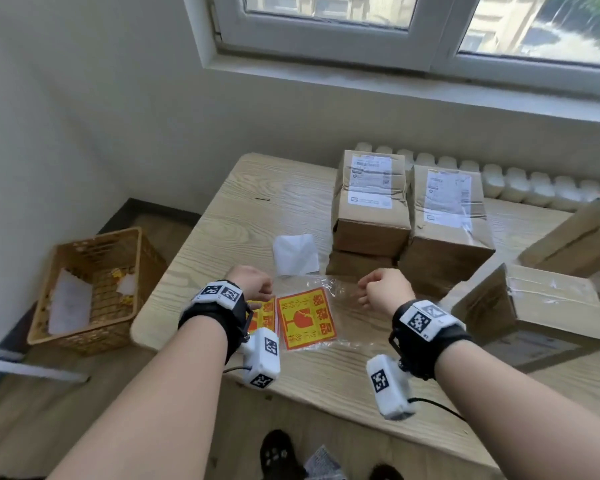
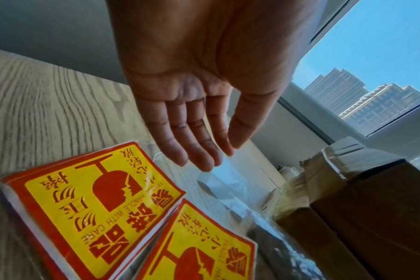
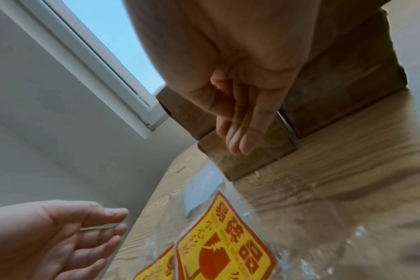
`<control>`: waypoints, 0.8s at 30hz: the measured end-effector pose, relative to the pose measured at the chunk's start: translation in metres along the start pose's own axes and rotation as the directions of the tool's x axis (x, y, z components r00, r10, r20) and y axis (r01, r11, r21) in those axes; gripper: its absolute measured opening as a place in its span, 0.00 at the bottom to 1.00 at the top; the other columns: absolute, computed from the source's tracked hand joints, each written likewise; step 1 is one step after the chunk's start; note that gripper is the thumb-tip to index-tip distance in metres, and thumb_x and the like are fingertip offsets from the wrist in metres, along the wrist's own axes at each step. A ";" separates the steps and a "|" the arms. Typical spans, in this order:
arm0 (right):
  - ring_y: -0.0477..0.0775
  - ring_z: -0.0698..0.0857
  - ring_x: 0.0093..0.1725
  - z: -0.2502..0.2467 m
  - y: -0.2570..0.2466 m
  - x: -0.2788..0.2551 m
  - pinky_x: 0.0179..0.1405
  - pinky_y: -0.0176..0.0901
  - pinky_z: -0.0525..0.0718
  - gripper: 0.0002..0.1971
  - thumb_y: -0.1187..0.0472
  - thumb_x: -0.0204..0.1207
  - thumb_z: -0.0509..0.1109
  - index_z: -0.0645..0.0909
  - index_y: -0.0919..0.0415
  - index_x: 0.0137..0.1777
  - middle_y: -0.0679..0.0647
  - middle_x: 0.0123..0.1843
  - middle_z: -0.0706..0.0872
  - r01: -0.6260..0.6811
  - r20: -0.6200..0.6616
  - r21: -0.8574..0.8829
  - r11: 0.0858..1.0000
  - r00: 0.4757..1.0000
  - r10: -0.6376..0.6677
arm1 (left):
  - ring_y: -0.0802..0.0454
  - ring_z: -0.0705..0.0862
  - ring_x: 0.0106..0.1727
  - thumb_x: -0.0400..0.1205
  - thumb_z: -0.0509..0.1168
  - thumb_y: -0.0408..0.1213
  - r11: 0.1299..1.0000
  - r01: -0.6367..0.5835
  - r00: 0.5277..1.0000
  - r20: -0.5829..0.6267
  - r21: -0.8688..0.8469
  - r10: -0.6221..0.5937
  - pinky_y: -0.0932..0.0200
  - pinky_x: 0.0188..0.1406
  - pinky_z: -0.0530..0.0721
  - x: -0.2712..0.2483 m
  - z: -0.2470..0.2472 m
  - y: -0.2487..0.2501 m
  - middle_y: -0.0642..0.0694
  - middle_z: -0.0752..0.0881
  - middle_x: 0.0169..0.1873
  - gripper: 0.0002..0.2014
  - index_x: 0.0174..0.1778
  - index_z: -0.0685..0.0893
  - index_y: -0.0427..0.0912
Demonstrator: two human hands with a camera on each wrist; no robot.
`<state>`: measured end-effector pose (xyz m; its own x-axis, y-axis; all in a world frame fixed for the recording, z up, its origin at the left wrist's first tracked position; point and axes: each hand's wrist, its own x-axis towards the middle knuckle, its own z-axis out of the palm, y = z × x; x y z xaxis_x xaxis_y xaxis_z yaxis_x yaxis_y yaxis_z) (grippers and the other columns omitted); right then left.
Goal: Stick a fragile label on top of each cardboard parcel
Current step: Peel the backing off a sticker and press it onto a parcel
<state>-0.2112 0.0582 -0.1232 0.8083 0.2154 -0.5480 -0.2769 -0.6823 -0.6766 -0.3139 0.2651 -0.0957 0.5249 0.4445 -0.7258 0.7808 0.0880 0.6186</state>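
Two stacks of red-and-yellow fragile labels (image 1: pixel 305 318) (image 2: pixel 96 199) (image 3: pixel 226 246) lie side by side inside a clear plastic bag (image 1: pixel 329 285) at the table's near edge. My left hand (image 1: pixel 253 282) (image 2: pixel 204 155) hovers just above the left stack, fingers straight and empty. My right hand (image 1: pixel 381 289) (image 3: pixel 237 144) hangs over the bag's right end with loosely bent fingers, holding nothing. Behind them stand two tall cardboard parcels (image 1: pixel 371 199) (image 1: pixel 447 220) with white shipping slips, a low parcel (image 1: pixel 357 263) in front, and more parcels (image 1: pixel 523 303) to the right.
A white sheet of paper (image 1: pixel 295 254) lies on the wooden table (image 1: pixel 229 209) behind the bag. A wicker basket (image 1: pixel 94 289) with paper scraps sits on the floor to the left. A radiator (image 1: pixel 534 188) and window wall run behind the table.
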 end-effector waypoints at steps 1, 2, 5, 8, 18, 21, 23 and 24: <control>0.61 0.91 0.40 0.002 0.002 0.002 0.52 0.59 0.89 0.12 0.73 0.73 0.61 0.83 0.60 0.35 0.61 0.38 0.90 -0.034 0.036 0.009 0.999 0.999 0.034 | 0.53 0.81 0.24 0.85 0.57 0.27 1.000 -0.005 1.000 -0.007 -0.001 0.005 0.61 0.33 0.73 0.004 0.000 -0.004 0.44 0.78 0.30 0.14 0.33 0.75 0.39; 0.60 0.89 0.35 0.008 0.005 0.007 0.49 0.58 0.90 0.11 0.75 0.75 0.61 0.82 0.64 0.38 0.64 0.37 0.89 -0.077 0.079 0.004 0.997 0.994 0.076 | 0.51 0.79 0.27 0.84 0.58 0.28 1.000 -0.002 1.000 -0.013 -0.004 0.002 0.60 0.32 0.72 0.011 0.000 -0.007 0.43 0.78 0.30 0.13 0.33 0.76 0.39; 0.55 0.85 0.23 0.027 0.007 0.013 0.34 0.46 0.90 0.08 0.79 0.77 0.61 0.82 0.75 0.46 0.62 0.28 0.85 -0.127 0.162 -0.067 0.990 0.977 0.136 | 0.50 0.77 0.29 0.85 0.58 0.30 0.999 0.046 0.999 0.029 0.016 -0.046 0.61 0.32 0.70 0.034 0.004 -0.019 0.43 0.79 0.30 0.13 0.32 0.76 0.40; 0.50 0.83 0.29 0.045 0.006 0.014 0.38 0.46 0.88 0.04 0.68 0.73 0.74 0.84 0.64 0.37 0.54 0.30 0.85 -0.129 0.149 -0.167 0.977 0.977 0.154 | 0.51 0.78 0.30 0.86 0.56 0.31 0.996 0.085 0.993 0.076 0.030 -0.087 0.61 0.34 0.70 0.051 0.008 -0.025 0.44 0.79 0.31 0.14 0.34 0.75 0.40; 0.44 0.84 0.32 0.070 0.000 0.026 0.26 0.35 0.77 0.07 0.60 0.72 0.77 0.84 0.58 0.36 0.51 0.37 0.88 -0.146 0.104 -0.167 0.975 0.981 0.165 | 0.53 0.77 0.23 0.86 0.56 0.29 0.989 0.072 0.982 0.162 0.127 -0.093 0.77 0.09 0.64 0.077 0.008 -0.026 0.41 0.79 0.30 0.08 0.42 0.76 0.35; 0.42 0.81 0.28 0.066 0.000 0.022 0.16 0.26 0.73 0.11 0.66 0.75 0.73 0.79 0.59 0.32 0.51 0.33 0.85 -0.094 0.098 -0.146 0.985 0.989 0.109 | 0.52 0.78 0.26 0.84 0.59 0.27 0.986 0.043 0.985 0.157 0.162 -0.069 0.71 0.14 0.72 0.082 0.009 -0.028 0.38 0.82 0.38 0.06 0.41 0.77 0.34; 0.46 0.85 0.34 0.060 0.001 0.019 0.28 0.31 0.82 0.11 0.68 0.75 0.71 0.80 0.56 0.33 0.54 0.38 0.88 -0.055 0.117 -0.132 0.990 0.991 0.071 | 0.52 0.78 0.30 0.82 0.63 0.28 0.979 0.023 0.986 0.155 0.201 -0.055 0.64 0.27 0.78 0.083 0.011 -0.027 0.41 0.83 0.37 0.08 0.36 0.77 0.38; 0.50 0.88 0.39 0.056 0.001 0.018 0.38 0.40 0.88 0.10 0.69 0.75 0.70 0.81 0.53 0.36 0.55 0.41 0.89 -0.034 0.131 -0.132 0.991 0.990 0.052 | 0.53 0.78 0.30 0.82 0.64 0.28 0.973 0.023 0.987 0.150 0.228 -0.058 0.62 0.30 0.78 0.083 0.012 -0.027 0.43 0.82 0.34 0.10 0.34 0.77 0.39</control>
<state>-0.2259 0.1002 -0.1618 0.7181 0.2692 -0.6417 -0.2337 -0.7753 -0.5867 -0.2875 0.2893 -0.1760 0.5233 0.3002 -0.7975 0.8493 -0.1075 0.5168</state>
